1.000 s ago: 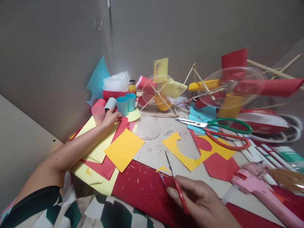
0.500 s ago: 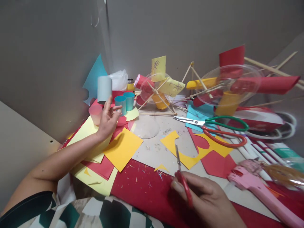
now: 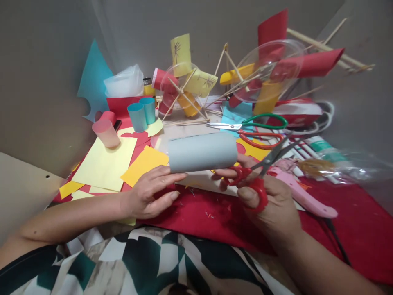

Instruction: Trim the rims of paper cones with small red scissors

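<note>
So the tabletop [image 3: 353, 241] is pretty much boxed in. There's a plain grey back wall [image 3: 215, 20] behind it, and a grey side wall [image 3: 39, 82] on its left, kinda darker, with a few pale specks low down. At the tabletop's near left there's a flat pale panel [image 3: 18, 188] with one small dark hole [image 3: 47, 176] in it, can't tell if it's furniture. Right of the tabletop another grey surface [image 3: 371, 82] closes in at an angle. Tabletop itself shows deep red along its near side. Light's dim and soft.
</note>
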`<state>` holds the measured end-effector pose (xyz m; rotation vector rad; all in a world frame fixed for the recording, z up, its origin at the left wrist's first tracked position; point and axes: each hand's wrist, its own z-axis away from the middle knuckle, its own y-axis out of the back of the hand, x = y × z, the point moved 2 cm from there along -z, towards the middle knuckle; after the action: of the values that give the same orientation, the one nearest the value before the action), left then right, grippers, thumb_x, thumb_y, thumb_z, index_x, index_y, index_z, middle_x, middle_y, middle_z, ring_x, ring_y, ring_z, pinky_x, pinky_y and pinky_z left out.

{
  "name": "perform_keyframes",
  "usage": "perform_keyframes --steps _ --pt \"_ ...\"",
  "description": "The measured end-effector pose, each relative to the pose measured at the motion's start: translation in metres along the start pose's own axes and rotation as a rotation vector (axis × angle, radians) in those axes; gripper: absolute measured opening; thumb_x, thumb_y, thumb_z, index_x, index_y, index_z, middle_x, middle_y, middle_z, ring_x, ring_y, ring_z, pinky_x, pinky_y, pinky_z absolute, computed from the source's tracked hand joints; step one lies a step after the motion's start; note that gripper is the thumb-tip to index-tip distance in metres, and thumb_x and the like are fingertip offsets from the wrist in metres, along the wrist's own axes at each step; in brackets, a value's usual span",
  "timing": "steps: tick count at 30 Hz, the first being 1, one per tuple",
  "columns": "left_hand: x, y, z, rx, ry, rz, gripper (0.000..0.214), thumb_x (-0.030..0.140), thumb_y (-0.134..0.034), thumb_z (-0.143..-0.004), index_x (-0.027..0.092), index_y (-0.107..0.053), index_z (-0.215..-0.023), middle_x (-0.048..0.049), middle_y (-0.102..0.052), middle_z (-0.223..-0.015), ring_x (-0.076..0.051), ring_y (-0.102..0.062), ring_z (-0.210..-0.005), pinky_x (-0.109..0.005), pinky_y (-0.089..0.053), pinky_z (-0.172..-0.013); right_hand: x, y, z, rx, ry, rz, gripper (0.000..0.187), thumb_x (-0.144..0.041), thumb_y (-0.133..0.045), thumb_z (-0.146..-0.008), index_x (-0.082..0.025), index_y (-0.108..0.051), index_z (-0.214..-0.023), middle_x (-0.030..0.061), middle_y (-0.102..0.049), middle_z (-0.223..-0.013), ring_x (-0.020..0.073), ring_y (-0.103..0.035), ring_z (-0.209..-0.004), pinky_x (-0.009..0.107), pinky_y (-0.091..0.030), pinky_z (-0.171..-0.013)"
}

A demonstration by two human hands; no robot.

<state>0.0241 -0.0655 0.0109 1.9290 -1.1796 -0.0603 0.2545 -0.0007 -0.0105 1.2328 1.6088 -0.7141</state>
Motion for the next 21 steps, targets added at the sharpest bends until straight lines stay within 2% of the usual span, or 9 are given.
perform_keyframes --steps 3,7,10,12,13,15,17,19,21 --pt "0.003 -0.006 0.001 0.001 0.069 0.067 0.051 0.012 -0.06 -0.086 0.027 -0.054 -0.135 -0.0116 -0.07 -0.11 -0.02 -0.068 -0.098 -0.032 -0.058 -0.083 0.002 0.001 0.005 -0.027 0.002 -0.012 0.033 -0.055 -0.071 -0.079 -0.027 -0.078 -0.095 0.0077 -0.076 -0.095 0.0263 -0.068 -0.097 0.045 -0.054 -0.092" --pt "-0.001 0.0 0.001 -0.008 0.156 0.145 0.042 0.014 -0.061 -0.086 0.027 -0.058 -0.126 -0.0091 -0.068 -0.116 -0.019 -0.067 -0.103 -0.033 -0.057 -0.087 0.001 0.002 0.004 0.108 0.015 0.012 0.022 -0.045 -0.072 -0.082 -0.026 -0.079 -0.091 0.0042 -0.077 -0.088 0.0211 -0.069 -0.085 0.037 -0.055 -0.083" --pt "-0.02 0.02 0.0 0.07 0.364 0.085 0.029 0.023 -0.062 -0.086 0.022 -0.06 -0.115 -0.0096 -0.064 -0.122 -0.019 -0.067 -0.098 -0.031 -0.057 -0.082 0.0 0.003 -0.001 0.239 -0.011 0.017 0.016 -0.036 -0.071 -0.085 -0.024 -0.079 -0.092 0.0037 -0.077 -0.087 0.0158 -0.068 -0.077 0.029 -0.054 -0.073" --pt "-0.04 0.037 0.003 0.091 0.559 -0.104 0.032 0.032 -0.065 -0.084 0.019 -0.059 -0.112 -0.009 -0.067 -0.109 -0.02 -0.066 -0.093 -0.033 -0.055 -0.081 -0.001 0.003 -0.003 0.3 -0.035 -0.007 0.019 -0.037 -0.07 -0.086 -0.022 -0.079 -0.094 0.0039 -0.076 -0.084 0.0137 -0.066 -0.072 0.027 -0.052 -0.067" --pt "-0.051 0.045 0.005 0.077 0.636 -0.217 0.041 0.036 -0.069 -0.08 0.018 -0.057 -0.115 -0.0101 -0.067 -0.109 -0.022 -0.065 -0.096 -0.034 -0.054 -0.079 -0.001 0.003 -0.004 0.318 -0.046 -0.015 0.021 -0.038 -0.07 -0.086 -0.021 -0.079 -0.094 0.004 -0.076 -0.082 0.0133 -0.065 -0.071 0.027 -0.051 -0.066" --pt "-0.07 0.055 0.011 -0.072 0.825 -0.414 0.059 0.042 -0.075 -0.073 0.017 -0.054 -0.122 -0.0109 -0.069 -0.101 -0.026 -0.066 -0.089 -0.037 -0.05 -0.073 -0.003 0.003 -0.004 0.325 -0.073 -0.023 0.024 -0.041 -0.069 -0.086 -0.02 -0.079 -0.094 0.0042 -0.075 -0.082 0.0131 -0.065 -0.069 0.027 -0.051 -0.065" --pt "-0.084 0.057 0.017 -0.232 0.964 -0.473 0.071 0.047 -0.079 -0.067 0.017 -0.053 -0.126 -0.0104 -0.069 -0.095 -0.028 -0.065 -0.083 -0.037 -0.046 -0.067 -0.006 0.003 -0.003 0.306 -0.092 -0.025 0.025 -0.042 -0.069 -0.086 -0.02 -0.079 -0.093 0.0043 -0.075 -0.084 0.0133 -0.065 -0.071 0.028 -0.052 -0.068" --pt "-0.091 0.053 0.021 -0.302 1.015 -0.451 0.071 0.048 -0.078 -0.066 0.019 -0.053 -0.125 -0.0096 -0.069 -0.092 -0.027 -0.065 -0.078 -0.035 -0.043 -0.062 -0.008 0.003 -0.001 0.284 -0.109 -0.028 0.024 -0.042 -0.069 -0.086 -0.021 -0.079 -0.093 0.0045 -0.076 -0.086 0.0137 -0.066 -0.074 0.029 -0.053 -0.073" --pt "-0.094 0.046 0.022 -0.302 1.02 -0.371 0.064 0.045 -0.076 -0.068 0.02 -0.055 -0.123 -0.0083 -0.07 -0.089 -0.025 -0.064 -0.075 -0.034 -0.042 -0.06 -0.01 0.005 0.0 0.272 -0.113 -0.042 0.025 -0.043 -0.068 -0.087 -0.021 -0.078 -0.093 0.0049 -0.075 -0.086 0.0142 -0.066 -0.076 0.03 -0.053 -0.074"
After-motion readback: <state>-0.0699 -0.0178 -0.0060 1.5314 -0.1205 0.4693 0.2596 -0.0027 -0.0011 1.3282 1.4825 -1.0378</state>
